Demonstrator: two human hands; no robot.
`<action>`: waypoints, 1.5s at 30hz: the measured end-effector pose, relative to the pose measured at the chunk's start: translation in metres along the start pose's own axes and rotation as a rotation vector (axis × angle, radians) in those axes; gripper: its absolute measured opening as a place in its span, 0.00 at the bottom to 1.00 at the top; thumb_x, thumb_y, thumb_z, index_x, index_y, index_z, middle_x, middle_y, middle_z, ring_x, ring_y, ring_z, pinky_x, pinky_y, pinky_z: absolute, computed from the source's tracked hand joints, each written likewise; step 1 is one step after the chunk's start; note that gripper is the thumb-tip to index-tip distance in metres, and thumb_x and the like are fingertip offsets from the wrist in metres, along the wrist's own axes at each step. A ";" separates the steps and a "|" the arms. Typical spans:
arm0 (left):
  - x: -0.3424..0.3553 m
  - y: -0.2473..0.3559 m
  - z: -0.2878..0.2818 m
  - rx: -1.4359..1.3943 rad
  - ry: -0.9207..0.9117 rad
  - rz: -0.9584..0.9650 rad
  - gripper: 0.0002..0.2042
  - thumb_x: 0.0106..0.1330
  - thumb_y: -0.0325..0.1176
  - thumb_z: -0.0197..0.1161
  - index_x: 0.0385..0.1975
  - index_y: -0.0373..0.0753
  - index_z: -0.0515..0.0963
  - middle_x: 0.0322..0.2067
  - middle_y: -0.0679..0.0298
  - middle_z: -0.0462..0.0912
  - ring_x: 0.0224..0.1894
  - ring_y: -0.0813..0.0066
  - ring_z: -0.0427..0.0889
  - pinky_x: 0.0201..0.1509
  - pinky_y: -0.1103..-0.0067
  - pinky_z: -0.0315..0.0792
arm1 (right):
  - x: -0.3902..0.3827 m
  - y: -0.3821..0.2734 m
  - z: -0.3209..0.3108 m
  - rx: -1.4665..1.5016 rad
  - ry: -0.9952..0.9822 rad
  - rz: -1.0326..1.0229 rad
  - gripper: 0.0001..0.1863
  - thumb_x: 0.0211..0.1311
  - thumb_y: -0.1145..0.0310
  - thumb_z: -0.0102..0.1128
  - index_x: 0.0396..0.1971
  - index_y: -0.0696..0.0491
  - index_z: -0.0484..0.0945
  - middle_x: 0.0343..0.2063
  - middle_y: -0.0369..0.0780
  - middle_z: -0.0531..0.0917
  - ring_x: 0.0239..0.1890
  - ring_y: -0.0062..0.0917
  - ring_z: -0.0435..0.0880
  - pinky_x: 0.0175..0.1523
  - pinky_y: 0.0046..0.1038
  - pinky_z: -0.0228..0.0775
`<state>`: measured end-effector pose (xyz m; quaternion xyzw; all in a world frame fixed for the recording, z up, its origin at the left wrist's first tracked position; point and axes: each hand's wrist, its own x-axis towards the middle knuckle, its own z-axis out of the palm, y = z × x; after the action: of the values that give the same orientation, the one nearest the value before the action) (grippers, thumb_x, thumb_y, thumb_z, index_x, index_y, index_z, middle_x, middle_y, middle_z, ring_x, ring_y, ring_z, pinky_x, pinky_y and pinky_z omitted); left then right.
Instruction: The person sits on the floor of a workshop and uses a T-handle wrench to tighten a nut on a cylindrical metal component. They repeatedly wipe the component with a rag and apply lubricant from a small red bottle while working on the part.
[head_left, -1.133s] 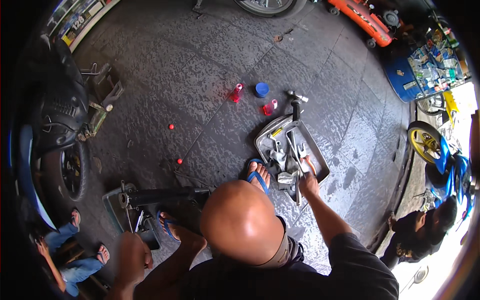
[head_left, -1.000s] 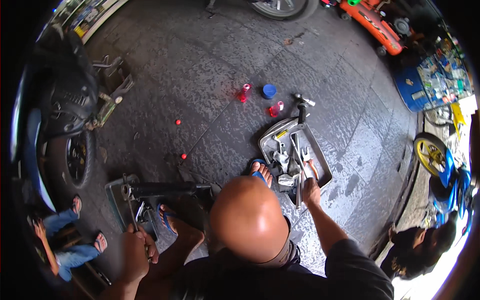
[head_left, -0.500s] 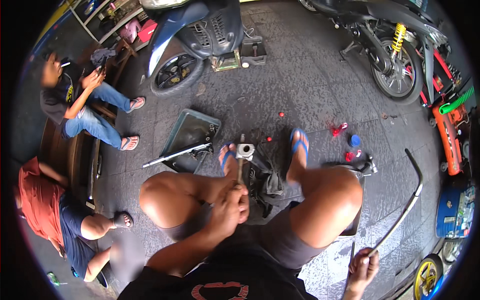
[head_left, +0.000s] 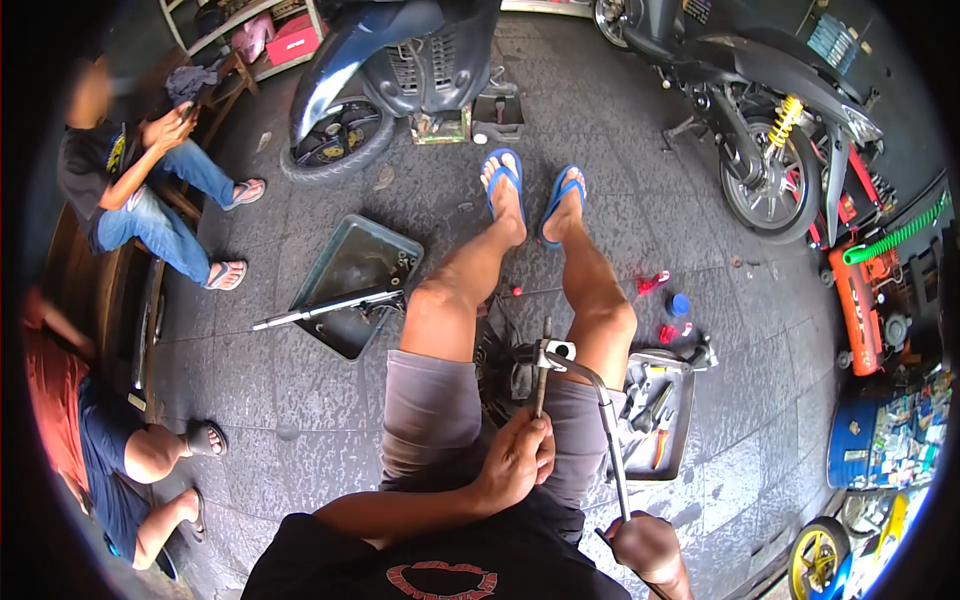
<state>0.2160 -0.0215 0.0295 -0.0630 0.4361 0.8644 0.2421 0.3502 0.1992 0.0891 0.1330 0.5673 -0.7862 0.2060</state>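
My left hand [head_left: 515, 460] is closed around a thin metal rod [head_left: 541, 392], which points away from me. A pale metal block [head_left: 560, 349] with a hole sits near the rod's far end, above my thighs. My right hand [head_left: 648, 548], lower right, is blurred but wrapped around a bent metal bar [head_left: 612, 440]. The bar's curved far end reaches the block; whether it is inside the hole I cannot tell. Dark cloth-like material [head_left: 495, 365] lies between my legs, partly hidden by them.
On my left lies a grey tray [head_left: 352, 222] with a silver rod [head_left: 330, 309] across it. A tool tray [head_left: 688, 425] holding pliers [head_left: 662, 447] stands by my right thigh. Motorbikes stand ahead; two people sit at left. A blue cap [head_left: 680, 304] lies right of my legs.
My right hand has swung the bent bar inward, bringing its curved end to the block. My left hand has shifted right with the rod. My legs have stretched forward and closer together.
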 end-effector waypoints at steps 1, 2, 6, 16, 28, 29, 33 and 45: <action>0.000 -0.001 0.000 -0.017 -0.013 -0.003 0.10 0.78 0.40 0.45 0.35 0.42 0.65 0.17 0.69 0.62 0.16 0.81 0.61 0.20 0.81 0.62 | 0.000 -0.001 0.002 0.002 0.015 0.001 0.17 0.73 0.62 0.58 0.41 0.66 0.76 0.17 0.34 0.70 0.16 0.13 0.61 0.21 0.20 0.51; 0.000 -0.002 0.000 -0.029 -0.011 -0.019 0.10 0.78 0.40 0.45 0.35 0.42 0.65 0.17 0.69 0.62 0.17 0.81 0.61 0.20 0.81 0.62 | -0.002 -0.001 0.003 0.002 0.027 0.005 0.17 0.73 0.62 0.58 0.41 0.66 0.76 0.17 0.33 0.70 0.15 0.13 0.61 0.21 0.20 0.51; 0.000 0.000 0.004 -0.054 -0.001 -0.070 0.10 0.78 0.39 0.46 0.35 0.42 0.65 0.17 0.69 0.62 0.17 0.82 0.61 0.20 0.81 0.62 | -0.002 0.001 0.007 0.015 0.083 0.016 0.18 0.73 0.62 0.58 0.42 0.66 0.76 0.16 0.33 0.70 0.15 0.13 0.60 0.20 0.20 0.49; 0.009 -0.020 0.014 -0.164 0.020 0.008 0.16 0.79 0.49 0.46 0.34 0.44 0.64 0.16 0.70 0.60 0.16 0.82 0.59 0.18 0.81 0.60 | -0.003 -0.020 0.030 0.012 0.147 0.075 0.18 0.75 0.63 0.55 0.45 0.67 0.76 0.16 0.32 0.70 0.16 0.13 0.61 0.22 0.19 0.51; 0.017 -0.018 0.010 -0.100 -0.045 -0.038 0.20 0.78 0.55 0.45 0.31 0.44 0.63 0.14 0.69 0.58 0.14 0.80 0.58 0.16 0.80 0.58 | -0.007 -0.065 0.039 -0.170 0.284 0.264 0.18 0.73 0.62 0.59 0.48 0.63 0.80 0.16 0.27 0.70 0.18 0.10 0.61 0.25 0.16 0.52; 0.014 -0.013 0.008 -0.096 -0.055 -0.055 0.21 0.77 0.55 0.45 0.30 0.44 0.63 0.14 0.69 0.57 0.14 0.80 0.58 0.16 0.80 0.57 | -0.013 -0.059 0.023 -0.271 0.227 0.232 0.18 0.72 0.61 0.60 0.48 0.63 0.81 0.16 0.28 0.70 0.17 0.10 0.60 0.24 0.17 0.51; 0.001 0.002 -0.008 -0.070 -0.034 -0.095 0.20 0.77 0.54 0.46 0.30 0.44 0.65 0.13 0.70 0.57 0.13 0.81 0.56 0.16 0.80 0.57 | -0.010 -0.072 0.009 -0.198 0.155 0.351 0.15 0.73 0.64 0.59 0.49 0.60 0.82 0.19 0.27 0.71 0.23 0.10 0.63 0.30 0.18 0.55; 0.004 -0.012 -0.004 -0.197 -0.005 -0.044 0.21 0.76 0.58 0.47 0.31 0.46 0.65 0.15 0.68 0.60 0.15 0.79 0.58 0.19 0.79 0.60 | 0.001 -0.067 0.042 0.076 0.191 0.329 0.23 0.71 0.60 0.59 0.47 0.70 0.78 0.17 0.33 0.70 0.17 0.13 0.62 0.21 0.18 0.50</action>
<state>0.2182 -0.0169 0.0170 -0.0939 0.3467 0.8978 0.2550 0.3185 0.1775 0.1579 0.3056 0.5247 -0.7465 0.2719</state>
